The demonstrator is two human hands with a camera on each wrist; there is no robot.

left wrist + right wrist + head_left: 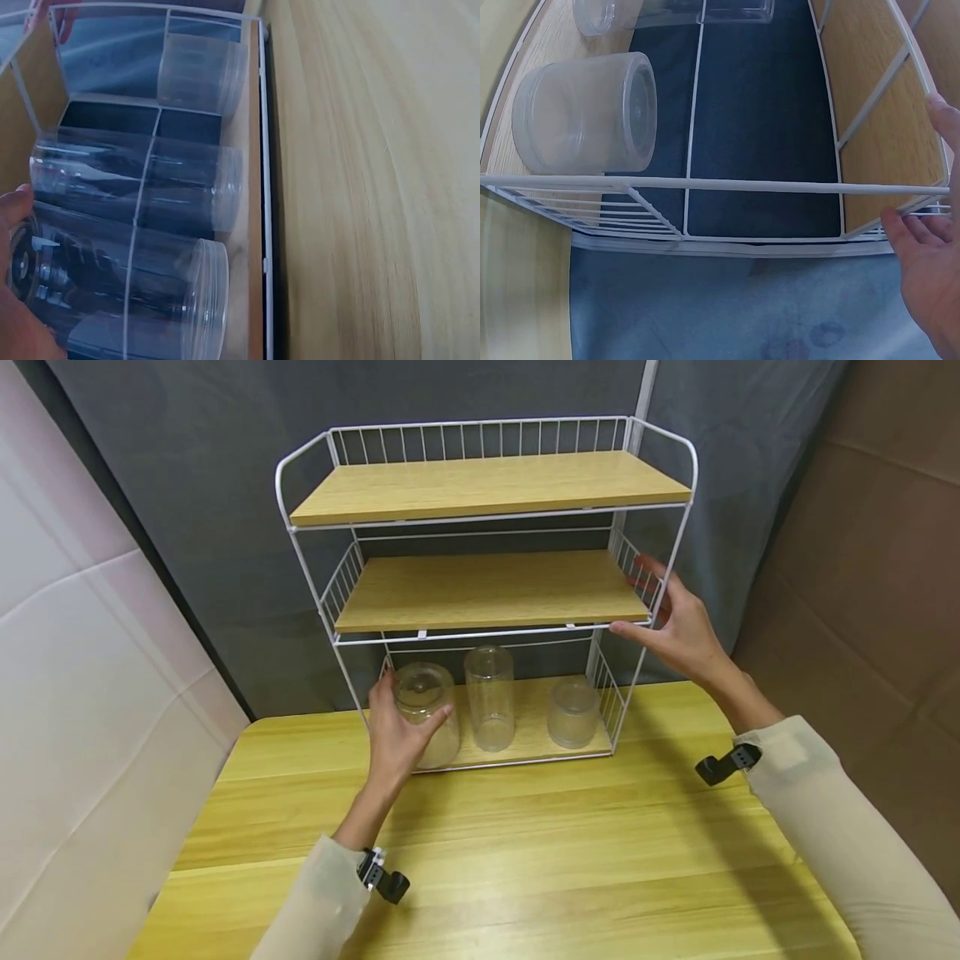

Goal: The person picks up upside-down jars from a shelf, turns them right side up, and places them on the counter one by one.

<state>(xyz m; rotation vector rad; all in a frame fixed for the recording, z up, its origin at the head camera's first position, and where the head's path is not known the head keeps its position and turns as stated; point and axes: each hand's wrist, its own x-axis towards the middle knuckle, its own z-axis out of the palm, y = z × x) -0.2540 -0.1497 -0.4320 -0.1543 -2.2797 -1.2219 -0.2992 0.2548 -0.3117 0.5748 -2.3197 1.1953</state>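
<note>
A white wire rack (495,636) with wooden shelves stands on the table. On its bottom shelf, at the left, is a wide clear jar (105,285), its ridged end down on the board. My left hand (396,739) grips this jar near its top, thumb at the front and fingers around the far side, partly hidden. Beside it stand a tall slim clear jar (490,697) and, farther right, a short clear jar (573,717). My right hand (688,635) holds the rack's right side at the middle shelf (491,589), thumb on the front edge.
The top shelf (491,485) has a wire rail at its back and sides. Yellow wood tabletop (525,852) extends in front of the rack. A grey curtain (247,543) hangs behind, with a white sheet (105,635) left and a brown one (862,610) right.
</note>
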